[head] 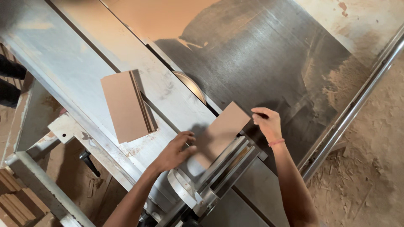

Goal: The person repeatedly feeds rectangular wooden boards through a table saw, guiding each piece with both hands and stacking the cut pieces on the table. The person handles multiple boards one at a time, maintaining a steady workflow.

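Note:
A small brown fibreboard piece (222, 131) lies flat on the sliding table of a panel saw, its near edge against a metal cross fence (223, 168). My left hand (176, 150) presses on the piece's left edge with fingers spread. My right hand (267, 123) pinches its right corner; a pink band circles that wrist. The round saw blade (190, 84) sticks up from the slot just beyond the piece.
A stack of cut brown boards (125, 106) rests on the pale sliding table (75, 63) to the left. The dark steel saw table (269, 54) carries sawdust. A round metal rail (357, 105) runs along the right. More board strips (17, 197) lie lower left. The floor is sawdust-covered.

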